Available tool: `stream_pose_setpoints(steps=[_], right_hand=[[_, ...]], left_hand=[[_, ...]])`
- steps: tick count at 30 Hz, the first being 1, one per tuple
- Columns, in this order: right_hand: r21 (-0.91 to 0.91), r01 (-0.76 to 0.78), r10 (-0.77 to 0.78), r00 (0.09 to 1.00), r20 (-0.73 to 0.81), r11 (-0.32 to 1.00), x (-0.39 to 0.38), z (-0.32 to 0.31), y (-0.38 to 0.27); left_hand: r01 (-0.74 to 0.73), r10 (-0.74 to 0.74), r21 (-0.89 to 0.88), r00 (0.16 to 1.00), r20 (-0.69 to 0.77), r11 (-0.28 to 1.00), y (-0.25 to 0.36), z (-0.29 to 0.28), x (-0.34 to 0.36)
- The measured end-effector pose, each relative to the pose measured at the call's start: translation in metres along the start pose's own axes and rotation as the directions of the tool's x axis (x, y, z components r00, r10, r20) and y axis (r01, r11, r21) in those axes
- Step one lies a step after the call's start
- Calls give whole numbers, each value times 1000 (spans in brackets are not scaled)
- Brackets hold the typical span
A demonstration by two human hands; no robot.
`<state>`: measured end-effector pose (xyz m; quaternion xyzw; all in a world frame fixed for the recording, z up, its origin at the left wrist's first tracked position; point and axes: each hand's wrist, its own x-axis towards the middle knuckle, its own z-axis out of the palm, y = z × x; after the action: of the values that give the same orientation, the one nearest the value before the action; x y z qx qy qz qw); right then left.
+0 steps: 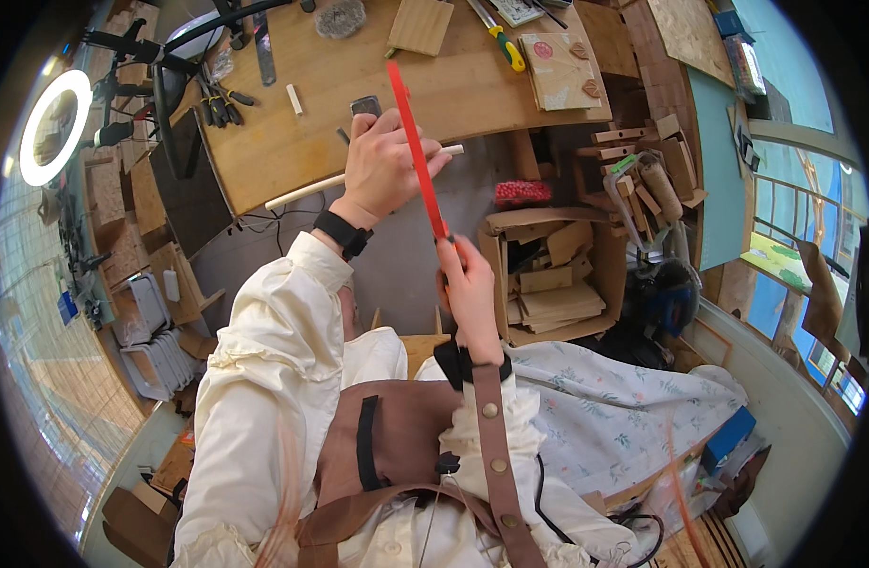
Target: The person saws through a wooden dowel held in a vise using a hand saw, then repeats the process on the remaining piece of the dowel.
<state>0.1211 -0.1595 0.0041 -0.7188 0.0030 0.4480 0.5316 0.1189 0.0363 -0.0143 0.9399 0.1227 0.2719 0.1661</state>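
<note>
My left hand is closed around a thin pale wooden stick, which lies across the front edge of the wooden workbench. One end of the stick pokes out to the right past my fingers. In my right hand is the dark handle end of a long red-framed tool, apparently a hacksaw, seen nearly edge-on. Its frame reaches away over the bench and passes in front of my left fingers. Whether its blade touches the stick is hidden. Just beyond my left hand sits a small dark metal block.
On the bench lie black-handled pliers, a short wood piece, a square board, a yellow-handled tool and a wooden panel. A cardboard box of wood offcuts stands right. A ring light is at left.
</note>
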Motion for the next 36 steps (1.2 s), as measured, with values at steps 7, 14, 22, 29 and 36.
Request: stream_pose_setpoints(steps=[7, 14, 22, 29, 36], right_hand=[[-38, 29, -29, 1000, -5, 999, -4, -6, 7], [-56, 67, -67, 998, 4, 996, 19, 4, -17], [-2, 90, -90, 996, -14, 996, 17, 10, -11], [-16, 35, -35, 999, -37, 999, -4, 0, 12], [73, 29, -25, 999, -48, 997, 27, -10, 29]], left_hand=[[35, -35, -1, 999, 25, 999, -1, -1, -3], [6, -5, -19, 1000, 5, 1000, 1, 2, 0], [11, -11, -14, 1000, 17, 1000, -1, 0, -2], [18, -18, -9, 999, 34, 1000, 1, -5, -1], [5, -8, -64, 999, -45, 998, -3, -2, 6]])
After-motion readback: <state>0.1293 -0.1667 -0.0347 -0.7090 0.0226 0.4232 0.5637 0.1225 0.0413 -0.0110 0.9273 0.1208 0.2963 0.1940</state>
